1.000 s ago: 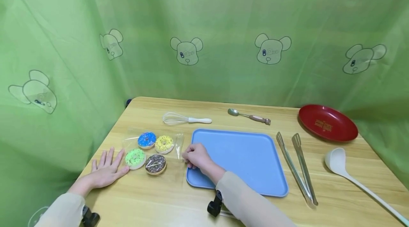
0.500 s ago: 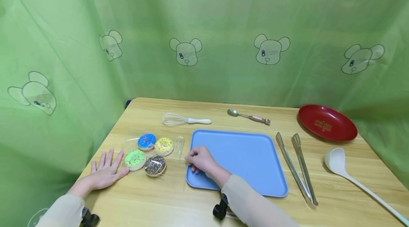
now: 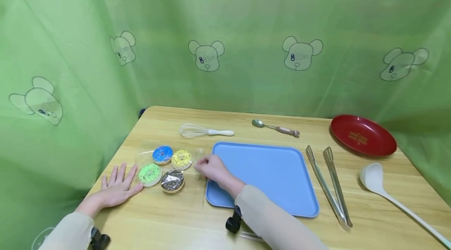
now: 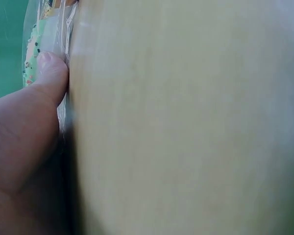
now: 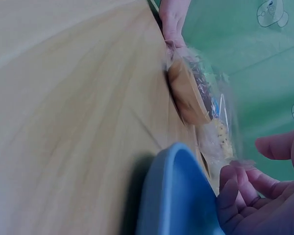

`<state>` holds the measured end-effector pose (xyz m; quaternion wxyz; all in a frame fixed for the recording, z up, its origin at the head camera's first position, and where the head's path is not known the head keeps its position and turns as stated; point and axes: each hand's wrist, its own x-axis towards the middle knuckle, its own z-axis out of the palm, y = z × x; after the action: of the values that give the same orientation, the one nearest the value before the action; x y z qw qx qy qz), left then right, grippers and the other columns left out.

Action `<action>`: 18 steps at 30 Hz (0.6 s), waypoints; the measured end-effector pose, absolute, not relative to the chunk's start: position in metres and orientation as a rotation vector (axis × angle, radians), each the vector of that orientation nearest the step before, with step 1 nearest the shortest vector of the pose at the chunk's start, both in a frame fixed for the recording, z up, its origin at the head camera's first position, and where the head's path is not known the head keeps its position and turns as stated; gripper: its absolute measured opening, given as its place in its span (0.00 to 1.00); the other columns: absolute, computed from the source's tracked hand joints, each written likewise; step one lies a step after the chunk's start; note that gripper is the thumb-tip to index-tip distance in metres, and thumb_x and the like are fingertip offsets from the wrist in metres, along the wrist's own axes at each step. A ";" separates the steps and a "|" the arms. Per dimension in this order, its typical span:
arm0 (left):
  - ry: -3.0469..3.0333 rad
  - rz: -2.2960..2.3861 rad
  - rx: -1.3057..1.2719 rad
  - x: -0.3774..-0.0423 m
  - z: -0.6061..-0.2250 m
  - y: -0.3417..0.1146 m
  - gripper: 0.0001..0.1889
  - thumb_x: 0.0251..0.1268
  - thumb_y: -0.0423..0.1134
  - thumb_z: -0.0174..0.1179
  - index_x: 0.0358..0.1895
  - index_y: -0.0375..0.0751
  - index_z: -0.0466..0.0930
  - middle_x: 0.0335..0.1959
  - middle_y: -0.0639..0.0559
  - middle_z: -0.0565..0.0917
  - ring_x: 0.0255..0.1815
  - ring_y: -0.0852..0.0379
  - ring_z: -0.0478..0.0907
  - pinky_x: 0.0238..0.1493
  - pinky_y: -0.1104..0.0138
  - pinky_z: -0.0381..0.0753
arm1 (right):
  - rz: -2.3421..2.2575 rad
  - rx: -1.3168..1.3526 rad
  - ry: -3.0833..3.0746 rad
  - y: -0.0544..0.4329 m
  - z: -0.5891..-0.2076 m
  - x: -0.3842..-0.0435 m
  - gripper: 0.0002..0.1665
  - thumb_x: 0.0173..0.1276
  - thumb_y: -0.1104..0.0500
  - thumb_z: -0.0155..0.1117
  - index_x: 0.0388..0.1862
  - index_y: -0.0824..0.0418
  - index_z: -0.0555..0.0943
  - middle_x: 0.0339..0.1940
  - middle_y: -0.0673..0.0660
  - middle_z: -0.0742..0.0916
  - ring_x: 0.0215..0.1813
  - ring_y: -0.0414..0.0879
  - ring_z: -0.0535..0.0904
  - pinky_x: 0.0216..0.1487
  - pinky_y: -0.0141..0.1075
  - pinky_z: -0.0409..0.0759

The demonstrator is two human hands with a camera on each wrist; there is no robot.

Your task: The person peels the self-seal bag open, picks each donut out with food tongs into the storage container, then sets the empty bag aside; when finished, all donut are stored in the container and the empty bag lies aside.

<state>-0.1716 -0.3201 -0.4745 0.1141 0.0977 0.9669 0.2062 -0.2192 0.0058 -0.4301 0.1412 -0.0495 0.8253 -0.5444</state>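
A clear plastic bag point(image 3: 199, 155) lies on the table left of the blue tray point(image 3: 264, 175). It holds donuts with blue point(image 3: 163, 154), yellow point(image 3: 181, 159), green point(image 3: 150, 174) and chocolate point(image 3: 172, 180) tops. My left hand point(image 3: 116, 191) rests flat with fingers spread, its thumb point(image 4: 51, 71) pressing the bag beside the green donut. My right hand point(image 3: 215, 169) is at the bag's right end, over the tray's left rim. In the right wrist view its fingers point(image 5: 237, 183) are bent against the film's edge, while the thumb point(image 5: 277, 146) stands apart from them.
Behind the tray lie a white whisk point(image 3: 207, 131) and a spoon point(image 3: 275, 128). Metal tongs point(image 3: 331, 187), a red plate point(image 3: 382, 144) and a white ladle point(image 3: 373, 179) are on the right. Green curtain point(image 3: 246, 15) hangs behind the table point(image 3: 169, 222).
My right hand first shifted slightly right, then came back left onto the bag's end, where the film is raised again. The left hand has stayed in place.
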 end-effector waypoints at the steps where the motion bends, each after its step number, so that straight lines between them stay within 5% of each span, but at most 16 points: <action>1: 2.837 0.597 0.279 -0.171 -0.474 -0.319 0.44 0.65 0.68 0.36 0.74 0.45 0.34 0.69 0.27 0.27 0.67 0.29 0.18 0.52 0.35 0.11 | -1.567 -0.138 2.389 0.004 -0.430 -0.221 0.09 0.60 0.58 0.65 0.33 0.64 0.79 0.20 0.54 0.78 0.19 0.44 0.71 0.17 0.32 0.71; 18: 2.868 0.544 0.261 -0.176 -0.485 -0.324 0.44 0.64 0.70 0.33 0.74 0.48 0.32 0.70 0.28 0.27 0.67 0.29 0.20 0.52 0.36 0.10 | -1.523 -0.092 2.524 -0.012 -0.432 -0.236 0.12 0.57 0.66 0.60 0.15 0.60 0.73 0.14 0.50 0.75 0.13 0.40 0.66 0.12 0.28 0.65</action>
<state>-0.1756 -0.3242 -0.4847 0.1051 0.0887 0.9731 0.1847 -0.2359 -0.0124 -0.4317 0.0962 -0.0310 0.8518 -0.5141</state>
